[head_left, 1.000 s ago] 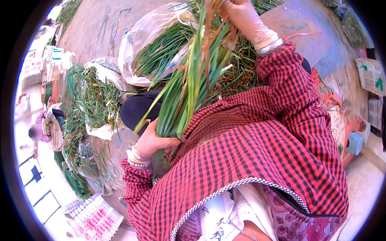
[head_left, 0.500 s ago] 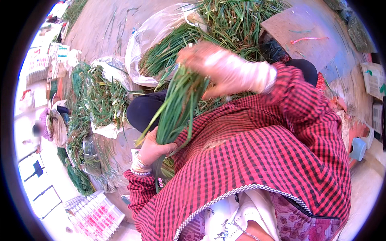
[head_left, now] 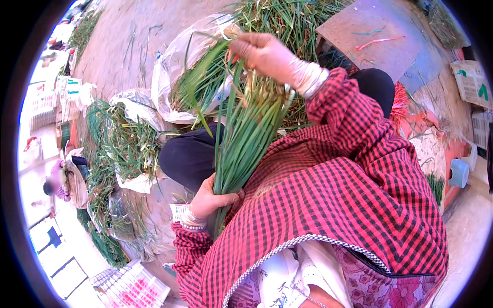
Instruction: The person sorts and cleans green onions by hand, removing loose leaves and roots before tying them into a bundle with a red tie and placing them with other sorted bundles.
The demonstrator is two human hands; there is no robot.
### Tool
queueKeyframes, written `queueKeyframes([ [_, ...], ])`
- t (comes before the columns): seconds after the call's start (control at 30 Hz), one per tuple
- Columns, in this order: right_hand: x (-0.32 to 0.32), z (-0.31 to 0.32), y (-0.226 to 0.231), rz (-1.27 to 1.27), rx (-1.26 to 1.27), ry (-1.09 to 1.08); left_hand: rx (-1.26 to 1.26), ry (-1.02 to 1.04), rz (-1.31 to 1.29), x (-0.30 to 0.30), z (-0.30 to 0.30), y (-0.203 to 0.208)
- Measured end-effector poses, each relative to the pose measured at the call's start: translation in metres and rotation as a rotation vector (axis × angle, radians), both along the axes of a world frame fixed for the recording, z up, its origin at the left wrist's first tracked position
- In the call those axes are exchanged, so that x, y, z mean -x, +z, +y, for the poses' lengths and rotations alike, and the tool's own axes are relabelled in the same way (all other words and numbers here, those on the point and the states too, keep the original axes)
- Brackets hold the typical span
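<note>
A bunch of long green garlic chives point(head_left: 249, 149) leans across my lap, its pale root ends pointing up and away from me. My left hand point(head_left: 209, 200) is closed around the leafy lower part. Above the root ends, my right hand point(head_left: 269, 57) is pinched on a few loose chive leaves point(head_left: 197, 84), which hang down to the left, slightly blurred. Both hands look covered by thin gloves. Just beyond the bunch lies an opened white plastic bag point(head_left: 165, 82) with more chives in it.
A big heap of chives point(head_left: 292, 23) spreads at the back, another heap point(head_left: 128, 136) at the left. A board point(head_left: 370, 25) at the back right carries a pink tie point(head_left: 380, 42). White crates point(head_left: 131, 285) stand front left; a light-blue container point(head_left: 458, 173) sits right. Another person point(head_left: 62, 185) is far left.
My right hand has risen off the root ends and now draws loose leaves away. The bunch has swung to the right and is more fanned out, with my left hand still around it.
</note>
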State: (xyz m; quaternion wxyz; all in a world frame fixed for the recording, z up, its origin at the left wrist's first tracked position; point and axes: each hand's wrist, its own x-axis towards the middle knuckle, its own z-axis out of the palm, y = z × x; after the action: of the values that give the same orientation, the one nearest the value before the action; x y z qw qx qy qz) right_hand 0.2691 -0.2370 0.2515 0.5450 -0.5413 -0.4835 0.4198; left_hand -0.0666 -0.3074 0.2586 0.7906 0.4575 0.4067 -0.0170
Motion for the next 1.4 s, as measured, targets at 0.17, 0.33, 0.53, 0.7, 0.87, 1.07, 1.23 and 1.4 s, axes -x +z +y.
queueKeyframes([
  [0.17,-0.064,0.009,0.013,-0.015,-0.222,-0.293,-0.179,0.13,0.078,0.01,0.005,0.002],
  [0.33,-0.161,-0.001,-0.026,-0.736,0.063,-0.115,-0.24,0.281,0.079,0.037,-0.003,-0.007],
  [0.53,-0.064,-0.034,0.013,-0.633,0.115,0.087,-0.424,0.385,0.113,0.014,-0.003,-0.012],
  [0.7,0.025,-0.027,-0.005,-0.705,-0.169,0.201,-0.672,0.33,0.166,0.008,-0.006,-0.019],
  [0.87,0.012,-0.039,0.029,0.351,0.088,0.411,-0.889,0.345,0.174,0.016,-0.007,-0.037],
  [1.07,-0.077,-0.033,0.007,0.346,-0.119,-0.031,-0.786,0.359,0.151,0.018,-0.006,-0.043],
  [1.23,-0.002,-0.043,0.014,-0.133,0.171,0.245,-0.992,0.276,0.224,0.003,-0.008,-0.039],
  [1.4,0.027,-0.026,-0.015,-0.657,-0.145,0.111,-1.051,0.232,0.225,-0.002,-0.012,-0.032],
])
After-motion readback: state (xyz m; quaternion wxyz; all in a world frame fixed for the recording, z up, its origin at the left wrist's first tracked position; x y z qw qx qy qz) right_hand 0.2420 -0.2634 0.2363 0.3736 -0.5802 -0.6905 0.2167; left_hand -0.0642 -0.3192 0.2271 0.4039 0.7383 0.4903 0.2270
